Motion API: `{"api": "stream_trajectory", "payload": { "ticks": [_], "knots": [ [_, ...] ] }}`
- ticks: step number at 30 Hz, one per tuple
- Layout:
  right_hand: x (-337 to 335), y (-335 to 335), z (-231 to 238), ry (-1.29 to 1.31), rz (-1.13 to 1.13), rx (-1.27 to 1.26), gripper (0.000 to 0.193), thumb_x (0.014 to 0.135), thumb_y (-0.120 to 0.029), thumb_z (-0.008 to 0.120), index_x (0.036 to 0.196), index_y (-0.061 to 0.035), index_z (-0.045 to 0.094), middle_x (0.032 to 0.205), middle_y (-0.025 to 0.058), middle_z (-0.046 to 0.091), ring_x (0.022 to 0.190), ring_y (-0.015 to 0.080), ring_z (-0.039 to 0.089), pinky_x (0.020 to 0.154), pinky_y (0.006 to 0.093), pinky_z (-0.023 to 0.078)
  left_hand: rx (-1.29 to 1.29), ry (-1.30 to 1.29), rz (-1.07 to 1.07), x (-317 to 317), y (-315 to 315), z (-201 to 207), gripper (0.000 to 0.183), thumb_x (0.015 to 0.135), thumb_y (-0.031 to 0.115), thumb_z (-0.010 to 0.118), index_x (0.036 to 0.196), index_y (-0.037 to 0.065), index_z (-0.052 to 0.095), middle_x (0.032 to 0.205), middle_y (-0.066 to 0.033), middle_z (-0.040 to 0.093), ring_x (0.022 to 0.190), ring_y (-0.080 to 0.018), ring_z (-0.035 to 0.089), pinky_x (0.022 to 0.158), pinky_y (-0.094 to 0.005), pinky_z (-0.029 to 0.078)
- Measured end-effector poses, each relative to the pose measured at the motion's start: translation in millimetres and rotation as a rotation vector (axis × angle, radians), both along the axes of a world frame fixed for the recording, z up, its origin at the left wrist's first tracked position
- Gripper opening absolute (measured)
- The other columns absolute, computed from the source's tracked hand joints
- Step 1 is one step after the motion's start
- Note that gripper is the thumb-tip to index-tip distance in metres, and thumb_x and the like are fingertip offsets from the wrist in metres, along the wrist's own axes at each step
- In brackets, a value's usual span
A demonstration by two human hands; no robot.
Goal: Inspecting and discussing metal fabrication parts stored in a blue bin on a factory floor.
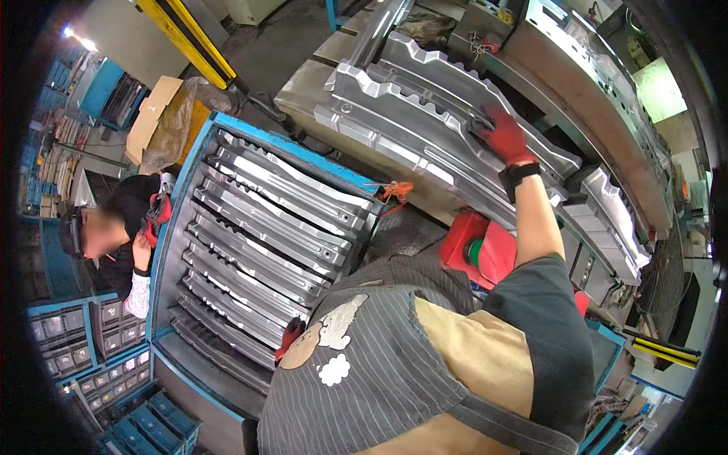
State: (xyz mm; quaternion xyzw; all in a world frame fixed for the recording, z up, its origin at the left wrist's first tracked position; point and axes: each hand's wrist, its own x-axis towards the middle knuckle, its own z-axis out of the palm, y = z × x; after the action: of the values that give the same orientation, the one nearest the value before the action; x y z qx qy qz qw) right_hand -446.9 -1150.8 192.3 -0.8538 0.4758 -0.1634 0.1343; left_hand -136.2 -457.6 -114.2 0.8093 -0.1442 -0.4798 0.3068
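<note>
My right hand (506, 139), in a red glove with dark fingertips, reaches forward to the long stamped metal panel (402, 114) on the workbench. Its fingers are bent at the panel's wavy upper edge. Behind it lies a second stamped panel (436, 67) of like shape. My left hand (290, 338), also red-gloved, is low beside the blue-framed rack (284, 145), close to the ends of the metal parts (262, 250) lined up in it. My body and apron hide most of that hand, and its fingers cannot be made out.
A co-worker (114, 235) stands beyond the rack's left side, with a hand by its edge. A red object with a green round part (475, 252) sits beneath my right arm. More stamped parts (610, 220) lie at the right. A yellow post (189, 38) rises behind the rack.
</note>
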Motion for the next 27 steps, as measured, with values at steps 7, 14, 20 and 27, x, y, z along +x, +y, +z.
{"api": "stream_trajectory", "payload": {
  "ticks": [7,14,20,27],
  "knots": [
    [-14,-25,-33,0.226,0.045,0.067,0.056,0.069,-0.027,0.071,0.121,-0.0147,0.056,0.12,0.0164,0.055,0.112,0.0337,0.052,0.096,0.0402,0.041,-0.042,-0.025,-0.011,3,-24,1,0.046,0.088,0.03,0.061,0.121,-0.001,0.052,0.115,-0.0162,0.06,0.106,-0.0224,0.056,0.09,-0.0326,0.044],
    [-40,-22,-34,0.061,-0.011,0.048,0.052,0.071,-0.024,0.069,0.121,-0.018,0.056,0.121,0.0128,0.056,0.114,0.0317,0.051,0.096,0.04,0.041,-0.062,0.179,0.065,3,-51,31,0.048,0.086,0.032,0.063,0.122,0.001,0.053,0.111,-0.0143,0.062,0.101,-0.0212,0.058,0.085,-0.0338,0.046],
    [-18,-8,2,0.093,-0.038,-0.341,0.056,0.072,-0.018,0.067,0.125,-0.0259,0.052,0.115,0.008,0.059,0.105,0.028,0.056,0.088,0.0394,0.047,0.04,-0.07,0.06,3,2,-9,0.047,0.086,0.033,0.063,0.12,0.002,0.054,0.105,-0.0105,0.063,0.089,-0.0161,0.058,0.075,-0.0304,0.047],
    [-4,8,113,0.027,-0.043,-0.476,0.048,0.071,-0.011,0.065,0.118,-0.0225,0.057,0.106,0.0074,0.064,0.097,0.028,0.06,0.081,0.0383,0.049,-0.175,0.105,0.224,14,-28,25,0.047,0.086,0.033,0.063,0.122,0.005,0.053,0.086,-0.0034,0.062,0.06,-0.0095,0.05,0.053,-0.0265,0.043]
  ]
}}
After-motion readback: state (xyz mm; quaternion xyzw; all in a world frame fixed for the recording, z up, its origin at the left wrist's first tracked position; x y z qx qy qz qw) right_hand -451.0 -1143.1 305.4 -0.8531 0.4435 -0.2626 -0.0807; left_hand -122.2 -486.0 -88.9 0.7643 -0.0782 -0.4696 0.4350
